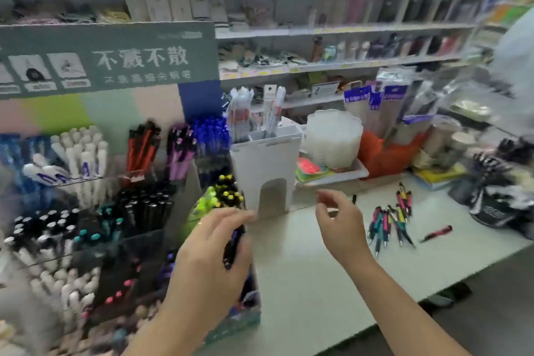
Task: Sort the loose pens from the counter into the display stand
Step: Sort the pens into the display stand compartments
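- My left hand point(211, 251) is over the near right corner of the display stand point(95, 228), its fingers point(228, 218) curled around a dark pen point(234, 246) that points down toward the stand's front compartments.
- My right hand point(339, 222) hovers above the counter point(318, 283), holding nothing; its fingers are loosely bent and apart, thumb and forefinger not meeting.
- The loose pens point(390, 222) lie in a small heap on the counter to the right of my right hand, bodies in pink, teal, yellow and black, tips mostly toward me.
- One red and black pen point(436, 233) lies apart from that heap, just to its right.
- The display stand fills the left side, its tiered compartments packed with black, white, blue, red and purple pens.
- A white pen holder point(264, 173) stands on the counter between the stand and my right hand, with several clear pens upright in its top.
- Behind it sits a stack of white scalloped dishes point(332, 139) on a tray.
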